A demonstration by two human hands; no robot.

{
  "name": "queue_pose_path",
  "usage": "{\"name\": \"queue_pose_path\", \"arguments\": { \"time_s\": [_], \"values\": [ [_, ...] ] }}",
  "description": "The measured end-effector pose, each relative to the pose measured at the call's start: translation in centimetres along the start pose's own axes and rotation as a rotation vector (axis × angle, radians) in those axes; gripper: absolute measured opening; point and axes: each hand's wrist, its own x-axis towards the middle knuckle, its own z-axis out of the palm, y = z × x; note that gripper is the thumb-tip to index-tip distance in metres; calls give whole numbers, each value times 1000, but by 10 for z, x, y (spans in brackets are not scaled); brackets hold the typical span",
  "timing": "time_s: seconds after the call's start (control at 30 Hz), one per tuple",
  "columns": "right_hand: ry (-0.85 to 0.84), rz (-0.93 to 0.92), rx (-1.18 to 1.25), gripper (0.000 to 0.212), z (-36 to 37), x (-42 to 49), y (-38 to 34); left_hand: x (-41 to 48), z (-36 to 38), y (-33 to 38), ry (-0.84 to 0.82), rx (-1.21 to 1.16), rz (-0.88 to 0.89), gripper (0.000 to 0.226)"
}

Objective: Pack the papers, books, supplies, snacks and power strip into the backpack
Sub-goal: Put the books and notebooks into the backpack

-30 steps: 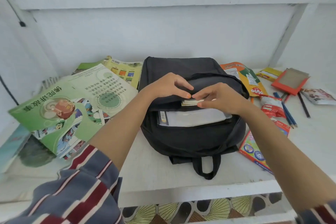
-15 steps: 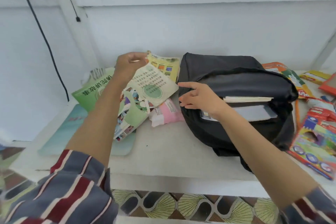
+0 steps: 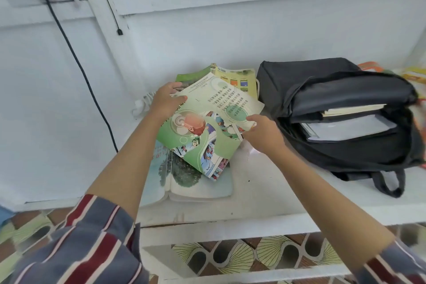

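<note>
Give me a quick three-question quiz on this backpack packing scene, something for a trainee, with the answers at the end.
1. True or false: the backpack is zipped shut.
2. Who holds the green comic book? A) one hand B) both hands C) neither hand
3. Fill in: the white power strip lies just beyond the ___ hand.

Key
1. False: it gapes open, with books and papers showing inside.
2. B: the left hand and the right hand grip opposite edges.
3. left
</note>
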Motion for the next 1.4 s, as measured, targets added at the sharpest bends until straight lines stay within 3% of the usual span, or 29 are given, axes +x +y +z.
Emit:
{"name": "queue_pose_path", "arguments": {
  "time_s": [0.13, 0.33, 0.7, 0.93, 1.17, 1.4],
  "values": [
    [30, 34, 45, 47, 4, -1, -6, 4, 0, 0, -45, -29, -9, 44],
    [56, 168, 390, 42, 3, -4, -8, 8, -2, -1, -57, -74, -22, 47],
    [169, 257, 743, 43, -6, -8, -16, 13, -7, 10, -46, -251, 38, 55],
    [157, 89, 784, 51, -19, -11, -17, 12, -20, 23, -67, -411, 129, 54],
    [177, -65, 822, 29, -47, -21, -17, 4, -23, 36, -131, -521, 233, 46],
    [336, -307, 751, 14, -80, -21, -4, -3, -15, 63, -95, -487, 405, 48]
  ]
}}
